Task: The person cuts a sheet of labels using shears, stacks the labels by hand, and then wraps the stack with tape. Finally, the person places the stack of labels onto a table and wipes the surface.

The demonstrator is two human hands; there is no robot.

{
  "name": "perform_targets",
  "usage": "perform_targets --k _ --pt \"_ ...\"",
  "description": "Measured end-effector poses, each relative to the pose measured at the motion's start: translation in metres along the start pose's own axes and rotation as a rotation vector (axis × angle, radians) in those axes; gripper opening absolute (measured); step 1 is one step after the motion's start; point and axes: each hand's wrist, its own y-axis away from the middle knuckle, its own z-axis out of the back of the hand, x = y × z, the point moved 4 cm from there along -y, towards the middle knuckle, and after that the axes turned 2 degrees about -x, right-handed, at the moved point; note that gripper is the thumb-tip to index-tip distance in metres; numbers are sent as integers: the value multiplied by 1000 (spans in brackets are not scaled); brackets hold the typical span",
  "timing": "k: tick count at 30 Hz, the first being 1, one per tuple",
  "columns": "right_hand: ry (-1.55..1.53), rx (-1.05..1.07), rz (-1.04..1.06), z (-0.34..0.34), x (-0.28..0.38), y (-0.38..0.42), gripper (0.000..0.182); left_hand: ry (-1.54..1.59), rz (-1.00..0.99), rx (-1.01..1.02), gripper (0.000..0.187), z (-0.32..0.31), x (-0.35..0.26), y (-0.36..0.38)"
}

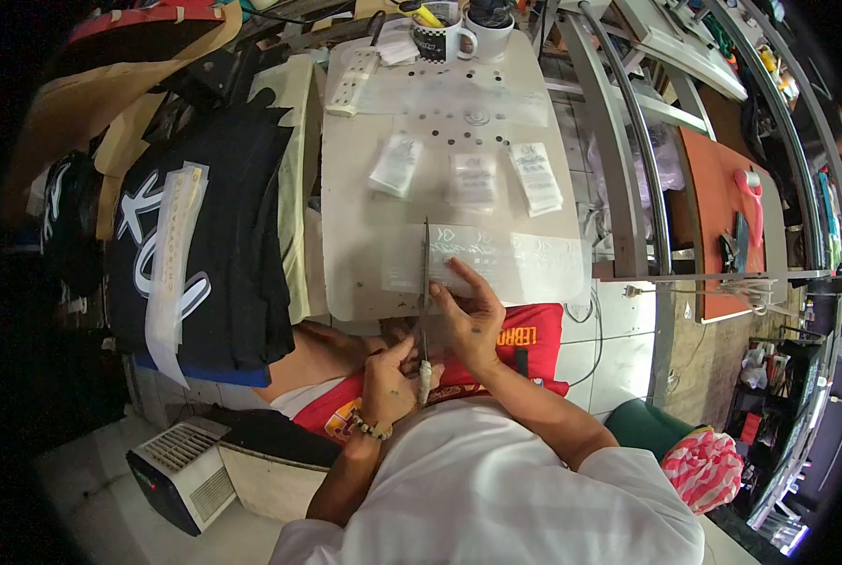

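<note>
My left hand (390, 384), with a beaded bracelet at the wrist, is closed around the wrapped handle of a pair of scissors (426, 247). The long blades point away from me and cross a translucent printed sheet (534, 259) near its left end. Right beside the blades, my right hand (473, 325) grips the sheet's near edge, index finger lying over the print. White lettering and small logos run along the sheet. Beyond it lie three small stacks of cut translucent pieces: a left stack (396, 165), a middle stack (473, 181) and a right stack (536, 177).
Mugs (437, 42) and a power strip (353, 83) stand at the board's (364, 254) far end. Black printed fabric (237, 235) is piled on the left, with a translucent strip (173, 254) on top. Red fabric (534, 344) covers my lap. A metal frame (618, 141) rises on the right.
</note>
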Motion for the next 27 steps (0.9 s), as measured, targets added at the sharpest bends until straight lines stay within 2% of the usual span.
perform_targets --k 3,7,9,11,13,16,17,19,21,24,27 --pt "-25 18 -42 3 -7 -1 46 -71 55 14 51 0 -18 3" --pt "-14 48 -65 7 -14 0 47 -58 163 24 54 3 -7 4" --pt "79 28 -4 9 -5 -1 45 73 233 53 55 4 -5 5" --pt "172 9 57 16 -4 -4 44 134 210 102 58 6 9 8" --pt "-84 -12 -62 29 -17 -10 41 196 187 149 61 7 13 12" --pt "-84 15 -28 34 -8 -16 41 296 141 247 57 6 15 19" --pt "-62 -17 -121 35 -4 -16 43 261 124 248 59 7 17 22" --pt "-71 -51 -96 26 9 -20 44 224 106 254 61 9 17 26" --pt "-82 -81 -72 25 10 -24 44 94 160 147 65 14 17 30" --pt "-102 -37 -112 25 3 -28 44 80 156 97 69 15 22 37" --pt "-237 -64 -89 19 0 -29 44 -47 140 111 69 14 27 43"
